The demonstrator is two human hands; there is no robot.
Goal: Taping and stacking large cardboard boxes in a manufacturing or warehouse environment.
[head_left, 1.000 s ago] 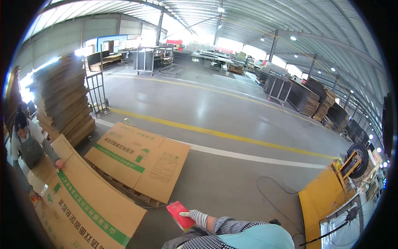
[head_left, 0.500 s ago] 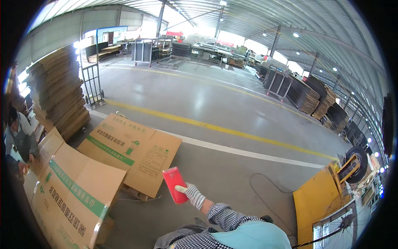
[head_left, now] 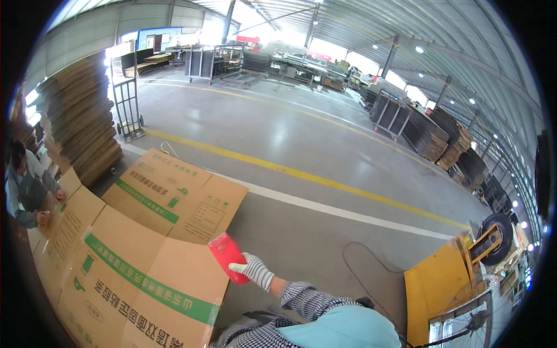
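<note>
My right hand (head_left: 256,271), in a white glove with grey stripes, is closed around a flat, red, rectangular thing (head_left: 225,254) whose kind I cannot make out. The thumb lies across its near face; the other fingers are hidden behind it. Just left of it, a large printed cardboard sheet (head_left: 165,258) with a green band spreads across the lower left, folded along creases. Beyond that rests another printed cardboard piece (head_left: 197,194). My left hand is out of view; checkered cloth (head_left: 249,329) shows at the lower edge.
At the far left, another person (head_left: 29,185) has hands at the cardboard's edge. A tall cardboard stack (head_left: 81,122) and a hand truck (head_left: 126,107) stand behind. At right are a yellow machine (head_left: 435,284) with a black wheel and a cable (head_left: 362,245) on the floor.
The near cardboard has shifted right and spread flatter toward my right hand. My right hand, with the red thing, has moved slightly left in view. The other person's hands have moved along the cardboard.
</note>
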